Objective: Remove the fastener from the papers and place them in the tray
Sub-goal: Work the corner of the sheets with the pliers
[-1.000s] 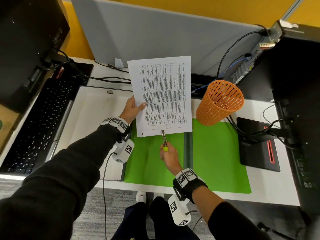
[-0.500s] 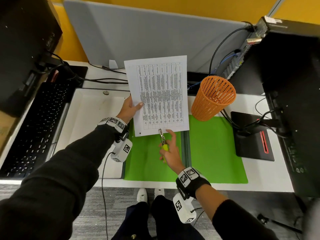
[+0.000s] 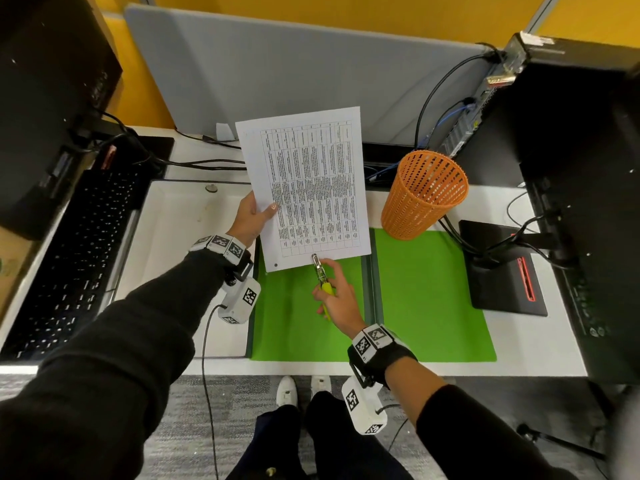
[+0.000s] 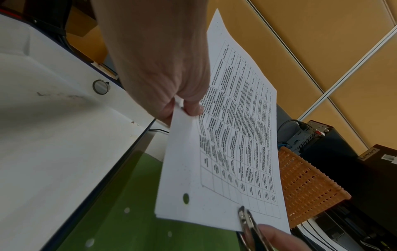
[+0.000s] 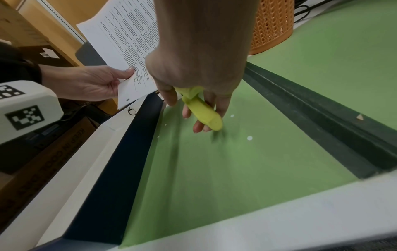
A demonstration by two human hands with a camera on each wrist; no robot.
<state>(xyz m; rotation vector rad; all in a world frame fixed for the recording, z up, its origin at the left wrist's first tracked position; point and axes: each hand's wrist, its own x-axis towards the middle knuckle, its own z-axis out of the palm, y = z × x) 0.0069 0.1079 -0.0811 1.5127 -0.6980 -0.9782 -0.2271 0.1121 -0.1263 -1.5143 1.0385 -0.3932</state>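
Note:
My left hand holds a stack of printed papers up over the desk, thumb on the front of the left edge. The stack has a round hole near its lower left corner. My right hand grips a plier-like tool by its yellow-green handle, index finger stretched toward the paper. The tool's metal jaws sit on the stack's bottom edge. No fastener shows there. The white tray lies on the desk below my left hand.
A green mat with small white paper dots lies under the right hand. An orange mesh basket stands behind it on the right. A black keyboard is at the left. Monitors, cables and a computer case ring the desk.
My right index finger has lifted off the tool and now points at the paper's lower edge. The tool's jaws stay at that edge. The left hand keeps its hold.

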